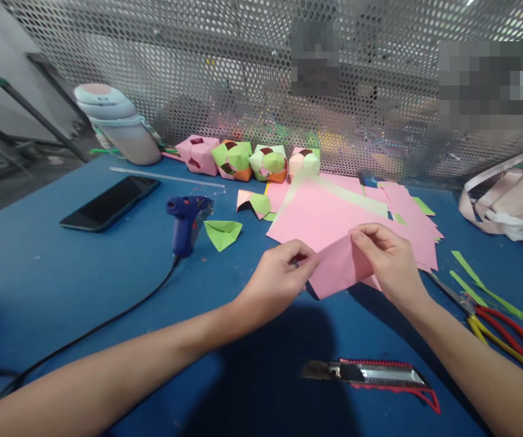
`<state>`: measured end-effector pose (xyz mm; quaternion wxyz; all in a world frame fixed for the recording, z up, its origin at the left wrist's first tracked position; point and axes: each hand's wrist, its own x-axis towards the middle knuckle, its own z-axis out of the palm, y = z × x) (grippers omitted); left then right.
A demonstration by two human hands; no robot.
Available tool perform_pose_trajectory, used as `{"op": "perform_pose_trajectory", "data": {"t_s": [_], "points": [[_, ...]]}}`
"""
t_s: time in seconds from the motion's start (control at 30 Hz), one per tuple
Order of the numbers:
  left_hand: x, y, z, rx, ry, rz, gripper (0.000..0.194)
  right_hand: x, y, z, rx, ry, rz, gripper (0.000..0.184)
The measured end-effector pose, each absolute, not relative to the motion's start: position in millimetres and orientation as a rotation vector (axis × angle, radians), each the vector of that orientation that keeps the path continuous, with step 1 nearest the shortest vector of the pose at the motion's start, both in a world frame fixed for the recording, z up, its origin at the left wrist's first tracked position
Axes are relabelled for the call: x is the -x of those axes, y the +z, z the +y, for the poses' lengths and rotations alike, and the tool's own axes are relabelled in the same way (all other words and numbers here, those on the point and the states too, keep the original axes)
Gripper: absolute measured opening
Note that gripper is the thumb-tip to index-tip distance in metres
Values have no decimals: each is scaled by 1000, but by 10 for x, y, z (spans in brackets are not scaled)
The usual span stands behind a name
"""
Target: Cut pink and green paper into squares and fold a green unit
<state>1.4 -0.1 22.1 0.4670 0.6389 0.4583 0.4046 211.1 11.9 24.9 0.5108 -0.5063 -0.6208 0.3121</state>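
Observation:
A small pink sheet of paper (340, 267) is held above the blue table, creased and tilted. My left hand (284, 273) pinches its left corner between thumb and fingers. At the upper right, my right hand (386, 258) grips the same paper by its edge. Behind it lies a stack of larger pink sheets (320, 215), with pale green strips across it. Left of the hands are a folded green paper piece (222, 233) and a blue hot glue gun (186, 224) standing on the table. A box cutter (375, 373) with its blade out lies in front of my hands.
Several folded paper balls (232, 161) line the back edge by a perforated metal panel (243, 79). A phone (110, 202), a clear stick (165, 176) and a bottle (118, 124) are at left. Scissors (507, 334), green scraps (489, 285) and a pale bag (511, 194) are at right.

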Motion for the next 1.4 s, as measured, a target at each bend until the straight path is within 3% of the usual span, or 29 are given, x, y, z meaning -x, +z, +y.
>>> {"op": "perform_pose_trajectory", "data": {"t_s": [0.47,0.67,0.9,1.07,1.23,1.4], "points": [[-4,287,94,-1362,869,1117,4,-2053,323,16,1231,575,-1639,16],[-25,327,61,-1393,865,1040,23,-1996,340,-31,1222,482,-1713,15],[-42,419,-1,-1368,789,1052,22,-1993,421,-17,1217,375,-1803,13],[-9,271,99,-1594,568,1211,26,-1993,81,215,1330,482,-1934,14],[24,171,205,-1985,567,1313,30,-1923,-221,349,1339,484,-2026,15],[10,297,142,-1454,476,1274,22,-1968,14,363,1324,555,-2075,15]]}}
